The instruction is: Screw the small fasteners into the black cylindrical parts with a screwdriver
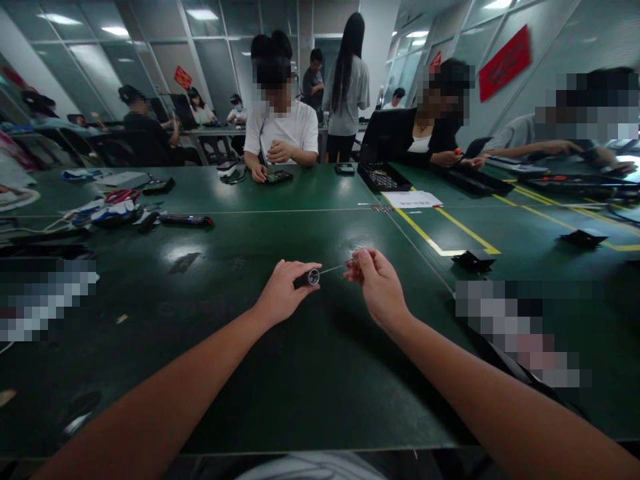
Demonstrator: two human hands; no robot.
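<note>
My left hand (281, 291) is closed round a short black cylinder (301, 280), which looks like a small flashlight. Its round, silver-rimmed end (313, 277) faces up and to the right. A thin, light-coloured rod or wire (332, 269) runs from that end towards my right hand (375, 283). The thumb and fingertips of my right hand pinch the far end of this rod. Whether the rod goes inside the cylinder or only touches its rim, I cannot tell. Both hands are above the green table (280, 393).
Red-handled scissors (123, 196) and a black pen-like tool (186, 221) lie at the left. Small black pieces (474, 261) sit at the right, near yellow tape (425, 233). A black tray (384, 179) and a white paper (413, 199) are farther back. Several people sit around.
</note>
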